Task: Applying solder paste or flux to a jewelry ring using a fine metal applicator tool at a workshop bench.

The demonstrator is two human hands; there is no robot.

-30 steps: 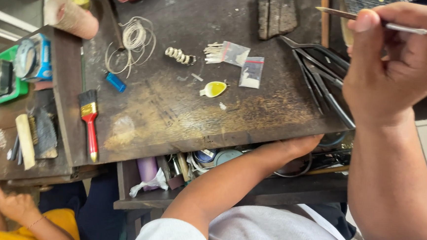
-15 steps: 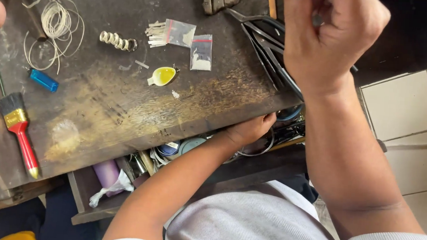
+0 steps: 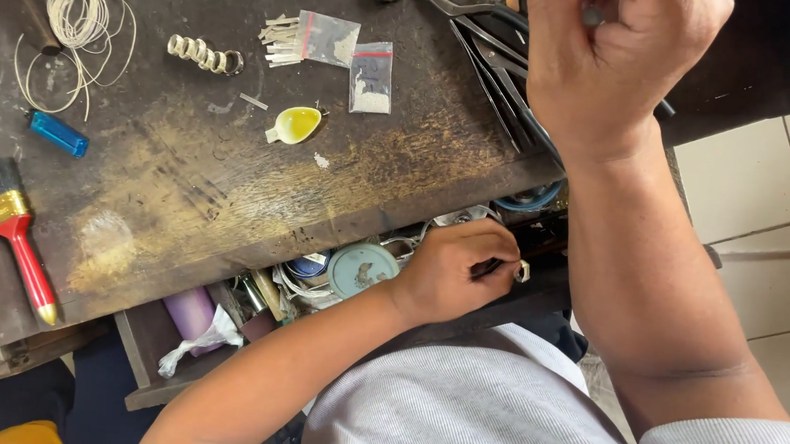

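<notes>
Small dark tool (image 3: 488,268), slim, pinched in the left hand (image 3: 454,269) down at the open drawer (image 3: 224,330) under the bench edge. Long axis runs roughly left-right across the view, slightly tilted; its far end points right, toward a small silvery ring (image 3: 523,272) just at the fingertips. Whether tool and ring touch is too small to tell.

Left hand: fingers curled closed around the tool, knuckles up, forearm coming in from lower left across the drawer front. Just left of it in the drawer, a round pale blue tin (image 3: 363,268) and a lilac tube (image 3: 190,312).

Right hand (image 3: 619,62): raised high near the camera, fist closed on a thin grey handle (image 3: 592,15) that shows only at the top of the grip; forearm drops steeply to lower right.

On the dark wooden workbench (image 3: 186,200): yellow teardrop dish (image 3: 296,124), two small clear bags (image 3: 350,59), row of silver rings (image 3: 204,53), wire coil (image 3: 74,10), blue lighter (image 3: 57,133), red-handled brush (image 3: 13,226), black pliers (image 3: 497,54) under the right wrist.
</notes>
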